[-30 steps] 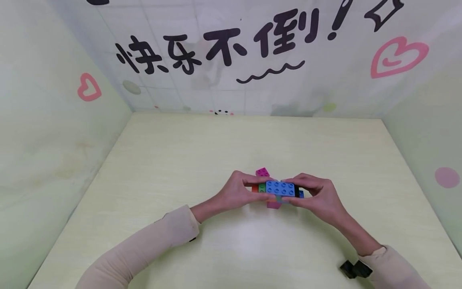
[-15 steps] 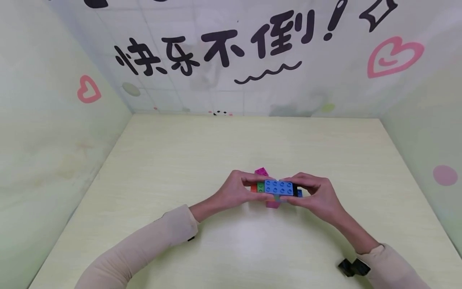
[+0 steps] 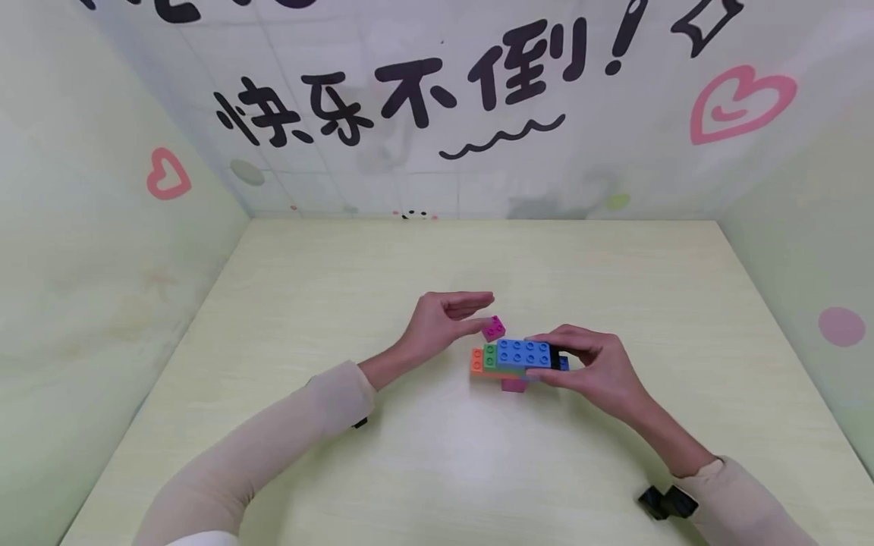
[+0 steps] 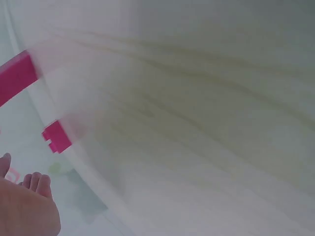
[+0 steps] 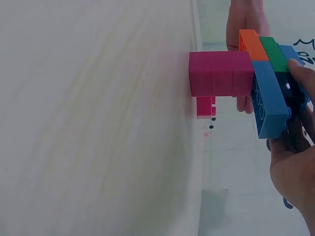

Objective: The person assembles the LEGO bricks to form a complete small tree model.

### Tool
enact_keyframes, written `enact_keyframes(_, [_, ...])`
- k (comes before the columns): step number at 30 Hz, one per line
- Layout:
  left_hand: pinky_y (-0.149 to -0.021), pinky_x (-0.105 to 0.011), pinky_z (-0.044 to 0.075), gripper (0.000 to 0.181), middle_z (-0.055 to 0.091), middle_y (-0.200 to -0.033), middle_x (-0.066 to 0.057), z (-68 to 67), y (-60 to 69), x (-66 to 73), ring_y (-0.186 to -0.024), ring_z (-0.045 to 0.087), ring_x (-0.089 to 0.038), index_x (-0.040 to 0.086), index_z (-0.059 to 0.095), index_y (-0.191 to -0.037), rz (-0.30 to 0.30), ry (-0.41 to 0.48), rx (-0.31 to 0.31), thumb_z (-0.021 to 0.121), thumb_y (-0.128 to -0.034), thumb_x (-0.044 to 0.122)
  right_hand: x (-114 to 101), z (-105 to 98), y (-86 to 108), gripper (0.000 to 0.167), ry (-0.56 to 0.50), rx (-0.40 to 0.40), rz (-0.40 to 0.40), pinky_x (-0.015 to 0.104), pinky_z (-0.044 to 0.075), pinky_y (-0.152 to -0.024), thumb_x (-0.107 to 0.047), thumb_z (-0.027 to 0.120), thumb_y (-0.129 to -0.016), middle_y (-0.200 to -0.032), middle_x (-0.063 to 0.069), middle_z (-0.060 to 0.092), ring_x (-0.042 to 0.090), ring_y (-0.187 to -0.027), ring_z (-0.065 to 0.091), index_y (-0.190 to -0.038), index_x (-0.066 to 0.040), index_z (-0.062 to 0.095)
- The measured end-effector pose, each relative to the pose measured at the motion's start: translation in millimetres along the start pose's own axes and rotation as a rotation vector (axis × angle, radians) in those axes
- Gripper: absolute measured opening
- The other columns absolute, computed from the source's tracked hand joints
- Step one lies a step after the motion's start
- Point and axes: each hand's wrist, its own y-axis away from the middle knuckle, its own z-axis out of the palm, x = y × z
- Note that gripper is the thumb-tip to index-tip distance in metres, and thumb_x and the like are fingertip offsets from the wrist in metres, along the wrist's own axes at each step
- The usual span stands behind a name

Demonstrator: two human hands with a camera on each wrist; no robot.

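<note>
A toy building-brick structure stands on the table, with a blue brick on top and green, black and orange bricks below it. Its base is a column of pink bricks, which the right wrist view shows from the side. My right hand grips the structure's right end between thumb and fingers. My left hand is off the structure, fingers extended, thumb beside a loose pink brick on the table behind the structure. Whether the thumb touches that brick cannot be made out. The left wrist view also shows the loose brick.
The pale wooden table is enclosed by a back wall with black lettering and a side wall at left and right. A black device sits at the right sleeve.
My left hand has let go of the structure's left end and moved back, up to the loose pink brick. The right hand keeps its grip. The head view has shifted slightly.
</note>
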Motion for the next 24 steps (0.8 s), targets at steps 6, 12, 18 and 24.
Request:
enact_keyframes(6, [-0.089, -0.024, 0.051, 0.049, 0.067, -0.123, 0.002, 3.6, -7.2, -12.4, -0.115, 0.062, -0.017, 0.014, 0.068, -0.127, -0.099, -0.092, -0.011, 0.082, -0.0801, 0.019, 1.3, 1.0, -1.1, 0.035, -0.025, -0.008, 0.006, 0.028, 0.056, -0.079, -0.01, 0.084, -0.077, -0.1, 0.002, 0.068, 0.021, -0.089, 0.062, -0.11, -0.017, 0.076])
enact_keyframes(12, [-0.089, -0.023, 0.051, 0.052, 0.067, -0.121, 0.006, 7.5, -12.5, -20.4, -0.111, 0.063, -0.009, 0.013, 0.067, -0.127, -0.156, -0.145, -0.026, 0.084, -0.0778, 0.02, 1.2, 1.5, -1.4, 0.035, -0.034, -0.008, 0.006, 0.028, 0.056, -0.076, -0.011, 0.085, -0.077, -0.1, 0.002, 0.068, 0.022, -0.088, 0.062, -0.11, -0.017, 0.076])
enact_keyframes(18, [-0.089, -0.023, 0.05, 0.051, 0.067, -0.121, 0.008, 9.5, -14.4, -23.5, -0.109, 0.063, -0.005, 0.012, 0.067, -0.128, -0.143, -0.182, -0.041, 0.083, -0.0793, 0.018, 1.0, 1.3, -1.5, 0.035, -0.048, -0.007, -0.001, 0.025, 0.055, -0.076, -0.01, 0.085, -0.077, -0.099, 0.002, 0.067, 0.021, -0.088, 0.061, -0.11, -0.017, 0.076])
enact_keyframes(24, [-0.086, -0.023, 0.052, 0.045, 0.069, -0.116, 0.006, 8.2, -17.3, -23.2, -0.103, 0.066, -0.007, 0.014, 0.07, -0.123, -0.128, -0.188, -0.05, 0.082, -0.0799, 0.014, 0.1, -0.4, -1.4, 0.034, -0.053, -0.002, -0.003, 0.025, 0.055, -0.077, -0.01, 0.085, -0.077, -0.099, 0.002, 0.068, 0.021, -0.087, 0.061, -0.109, -0.017, 0.076])
